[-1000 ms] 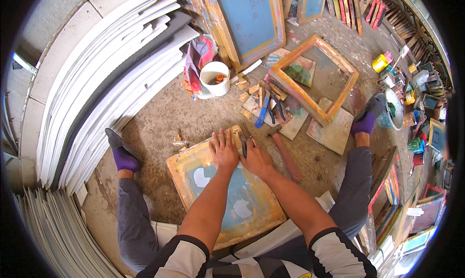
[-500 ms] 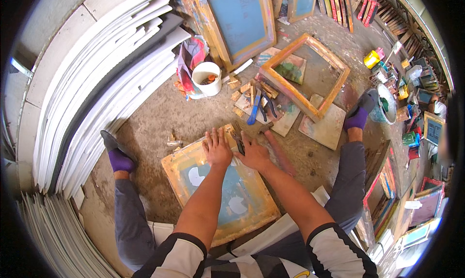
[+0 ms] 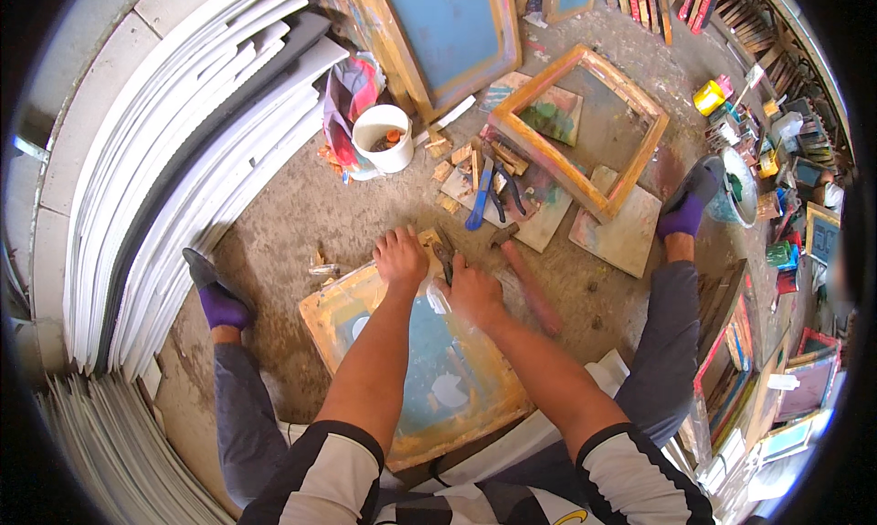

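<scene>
A wooden screen-printing frame (image 3: 324,328) with blue mesh and pale patches lies flat on the floor between my legs. My left hand (image 3: 400,256) rests at its far edge, fingers bent over the wood. My right hand (image 3: 472,290) is over the frame's far right side, fingers curled and slightly blurred; what they hold, if anything, is hidden. Dark pliers (image 3: 442,254) are at the far corner, against my right fingertips. A white patch (image 3: 438,297) shows under the right thumb. To the right, a hammer (image 3: 530,287) with a reddish handle lies on the floor.
Beyond are a blue-handled cutter (image 3: 480,196), more pliers (image 3: 508,194), wood scraps (image 3: 457,170) and an empty wooden frame (image 3: 516,127). A white bucket (image 3: 384,150) stands ahead. White sheets (image 3: 183,159) are stacked at left; paint pots (image 3: 731,191) and frames crowd the right.
My left hand has gone from flat, stretched fingers to fingers bent over the frame's edge. My right fingers have curled in, and that hand has shifted slightly.
</scene>
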The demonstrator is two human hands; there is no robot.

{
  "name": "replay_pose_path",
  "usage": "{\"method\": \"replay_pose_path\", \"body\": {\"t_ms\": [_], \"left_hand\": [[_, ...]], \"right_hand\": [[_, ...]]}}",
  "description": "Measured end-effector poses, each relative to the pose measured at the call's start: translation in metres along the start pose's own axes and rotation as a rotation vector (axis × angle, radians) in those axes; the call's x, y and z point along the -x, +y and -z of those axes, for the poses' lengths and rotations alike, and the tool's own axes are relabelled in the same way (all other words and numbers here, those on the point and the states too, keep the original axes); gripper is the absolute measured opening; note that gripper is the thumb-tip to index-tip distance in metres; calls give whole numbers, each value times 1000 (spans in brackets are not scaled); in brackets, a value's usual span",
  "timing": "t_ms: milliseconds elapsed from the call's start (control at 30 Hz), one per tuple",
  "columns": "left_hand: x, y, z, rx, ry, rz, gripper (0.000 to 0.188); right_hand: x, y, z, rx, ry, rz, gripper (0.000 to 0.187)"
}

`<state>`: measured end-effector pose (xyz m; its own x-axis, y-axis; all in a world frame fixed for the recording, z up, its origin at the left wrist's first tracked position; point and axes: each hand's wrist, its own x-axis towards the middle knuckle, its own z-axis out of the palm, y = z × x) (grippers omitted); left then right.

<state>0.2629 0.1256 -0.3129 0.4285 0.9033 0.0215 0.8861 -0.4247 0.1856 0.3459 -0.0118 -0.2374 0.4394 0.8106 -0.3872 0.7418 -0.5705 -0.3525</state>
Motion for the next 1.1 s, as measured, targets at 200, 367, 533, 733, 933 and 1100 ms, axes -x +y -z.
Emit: {"method": "replay_pose_path", "body": {"t_ms": [200,367,533,733,933,1100], "left_hand": [[-3,7,12,12,-55,30,33],[-5,8,18,-1,-76,11,33],[-5,4,11,-9,-52,29,33],[-2,13,14,36,-79,16,34],[-7,-2,14,161,-25,-35,39],[39,16,27,1281,-245,-32,41]], "right_hand": [[-3,-3,8,-94,-13,-33,54],[-5,-2,12,-109,-5,0,52],[-7,-15,33,-77,-126,-61,55],[-38,-13,90,85,-69,82,58],[-30,39,101,-354,142,101,72],[18,30,36,-1210,-26,-19,54]]}}
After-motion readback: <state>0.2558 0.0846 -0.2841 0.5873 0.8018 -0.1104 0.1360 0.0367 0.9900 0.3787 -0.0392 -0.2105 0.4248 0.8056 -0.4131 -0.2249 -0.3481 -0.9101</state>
